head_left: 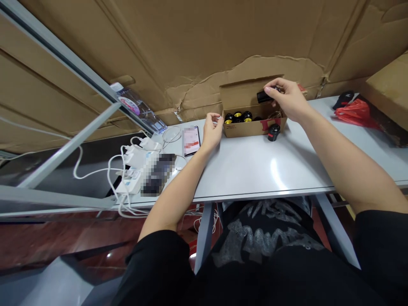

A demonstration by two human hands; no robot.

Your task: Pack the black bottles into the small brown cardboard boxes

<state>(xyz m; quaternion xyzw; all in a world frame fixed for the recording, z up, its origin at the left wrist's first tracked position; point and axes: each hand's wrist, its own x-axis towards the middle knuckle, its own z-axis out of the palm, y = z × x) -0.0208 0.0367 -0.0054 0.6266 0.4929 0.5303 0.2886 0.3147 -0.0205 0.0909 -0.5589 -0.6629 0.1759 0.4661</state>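
Note:
A small open cardboard box (244,129) stands at the back of the white table, its flap raised behind it. Inside sit several black round parts (247,115), some with yellow bands. My left hand (213,129) has its fingers curled at the box's left end, gripping the edge there. Above the right part of the box, my right hand (286,97) pinches a black cylindrical part (263,97) between thumb and fingers. A similar black part with a red mark (273,132) stands on the table, just in front of the box.
Left of the box lie a phone (191,141), a second dark device (158,174) and a power strip (135,170) with white cables. A water bottle (140,108) leans behind the metal frame (73,144). At right are a red plastic bag (357,114), a black object (343,100) and a larger carton (390,91).

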